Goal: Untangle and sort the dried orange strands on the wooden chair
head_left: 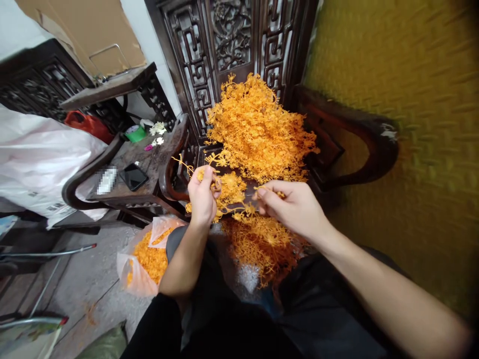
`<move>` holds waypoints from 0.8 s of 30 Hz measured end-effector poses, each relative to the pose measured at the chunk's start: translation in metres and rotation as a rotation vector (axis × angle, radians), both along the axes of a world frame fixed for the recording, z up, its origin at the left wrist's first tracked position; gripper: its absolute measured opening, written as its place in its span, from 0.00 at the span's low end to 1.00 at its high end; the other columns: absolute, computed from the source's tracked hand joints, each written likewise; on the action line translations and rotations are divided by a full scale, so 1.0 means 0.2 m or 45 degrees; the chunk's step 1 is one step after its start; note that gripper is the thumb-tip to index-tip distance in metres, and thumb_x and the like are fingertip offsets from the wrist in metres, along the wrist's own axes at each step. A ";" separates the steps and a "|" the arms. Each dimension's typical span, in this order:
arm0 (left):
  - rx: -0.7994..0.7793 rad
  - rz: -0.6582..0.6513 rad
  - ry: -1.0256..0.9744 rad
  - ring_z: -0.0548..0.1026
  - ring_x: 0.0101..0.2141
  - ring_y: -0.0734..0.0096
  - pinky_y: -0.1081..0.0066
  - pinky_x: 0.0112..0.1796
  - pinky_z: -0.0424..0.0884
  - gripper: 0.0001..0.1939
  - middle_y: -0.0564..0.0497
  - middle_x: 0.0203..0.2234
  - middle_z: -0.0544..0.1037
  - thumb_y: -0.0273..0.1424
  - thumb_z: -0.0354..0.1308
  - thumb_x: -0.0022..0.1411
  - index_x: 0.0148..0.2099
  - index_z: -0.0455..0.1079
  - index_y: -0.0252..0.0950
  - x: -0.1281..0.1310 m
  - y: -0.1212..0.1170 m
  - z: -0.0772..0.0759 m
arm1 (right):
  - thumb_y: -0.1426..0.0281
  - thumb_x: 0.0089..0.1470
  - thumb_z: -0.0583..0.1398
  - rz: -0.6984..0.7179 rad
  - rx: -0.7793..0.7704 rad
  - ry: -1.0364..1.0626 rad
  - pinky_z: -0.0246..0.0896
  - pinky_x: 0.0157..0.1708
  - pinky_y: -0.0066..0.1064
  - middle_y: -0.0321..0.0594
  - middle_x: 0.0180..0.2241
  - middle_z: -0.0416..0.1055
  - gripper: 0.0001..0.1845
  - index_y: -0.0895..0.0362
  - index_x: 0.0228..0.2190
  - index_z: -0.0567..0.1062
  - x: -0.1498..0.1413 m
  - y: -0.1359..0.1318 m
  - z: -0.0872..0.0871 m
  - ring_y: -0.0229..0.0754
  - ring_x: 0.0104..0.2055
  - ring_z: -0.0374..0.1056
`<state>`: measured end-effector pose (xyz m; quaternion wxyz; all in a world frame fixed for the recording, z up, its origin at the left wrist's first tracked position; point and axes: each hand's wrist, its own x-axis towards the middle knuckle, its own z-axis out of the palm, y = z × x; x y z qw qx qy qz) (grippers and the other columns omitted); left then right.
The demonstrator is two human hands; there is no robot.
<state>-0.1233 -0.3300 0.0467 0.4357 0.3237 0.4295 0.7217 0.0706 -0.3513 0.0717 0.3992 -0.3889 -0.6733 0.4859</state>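
A big heap of orange branched plastic sprigs (254, 129) lies on the seat of a dark carved wooden chair (348, 144) in front of me. My left hand (202, 195) is closed around a sprig of the orange pieces, held up just before the heap. My right hand (292, 204) pinches a small orange piece between thumb and fingers, beside the left hand. More orange sprigs (262, 244) lie in my lap between my knees. A clear plastic bag (144, 264) with small orange bits sits on the floor by my left knee.
A small dark wooden table (123, 192) to the left carries a black phone (133, 176), a green cup (135, 132) and white flowers. White plastic sacks (41, 159) lie further left. A yellow-green wall stands on the right. Metal rods lie on the concrete floor.
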 end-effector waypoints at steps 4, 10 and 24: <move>-0.015 -0.169 0.166 0.68 0.19 0.83 0.79 0.16 0.55 0.19 0.56 0.30 0.73 0.49 0.66 0.62 0.42 0.67 0.40 0.01 -0.05 0.01 | 0.63 0.58 0.61 0.152 -0.408 0.212 0.50 0.18 0.28 0.43 0.36 0.80 0.17 0.61 0.45 0.79 -0.01 0.05 -0.05 0.30 0.17 0.58; 0.025 -0.155 0.494 0.65 0.16 0.81 0.77 0.17 0.57 0.19 0.57 0.25 0.71 0.50 0.60 0.67 0.43 0.68 0.39 0.06 -0.07 -0.04 | 0.57 0.60 0.63 0.038 -0.018 -0.048 0.59 0.31 0.31 0.39 0.32 0.78 0.18 0.58 0.42 0.81 -0.06 0.07 -0.09 0.38 0.28 0.67; 0.152 0.183 0.353 0.63 0.18 0.81 0.78 0.19 0.57 0.17 0.59 0.23 0.67 0.47 0.63 0.65 0.38 0.66 0.38 0.02 0.05 -0.04 | 0.62 0.64 0.59 0.346 0.086 -0.234 0.55 0.28 0.30 0.33 0.22 0.67 0.17 0.56 0.25 0.69 -0.08 -0.07 0.03 0.35 0.25 0.61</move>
